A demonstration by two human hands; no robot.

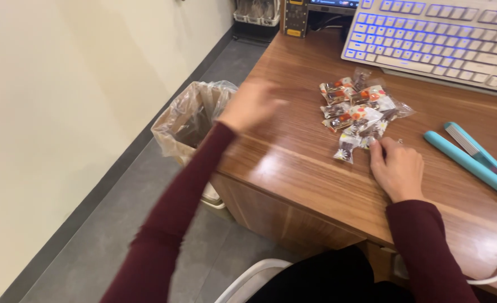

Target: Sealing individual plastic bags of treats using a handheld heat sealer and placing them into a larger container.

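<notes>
right hand touches candy pile; left hand blurred.

The left hand is hovering out ahead, blurred, its fingers loosely spread, arm stretching forward in a dark red sleeve. The right hand is lying palm down, fingers curling forward, wrist bending slightly.

Wooden surface seen across the right half | backlit white keyboard set at far right | teal hair straightener laid at near right | bin lined with clear bag stood on grey floor, left of the surface
</notes>
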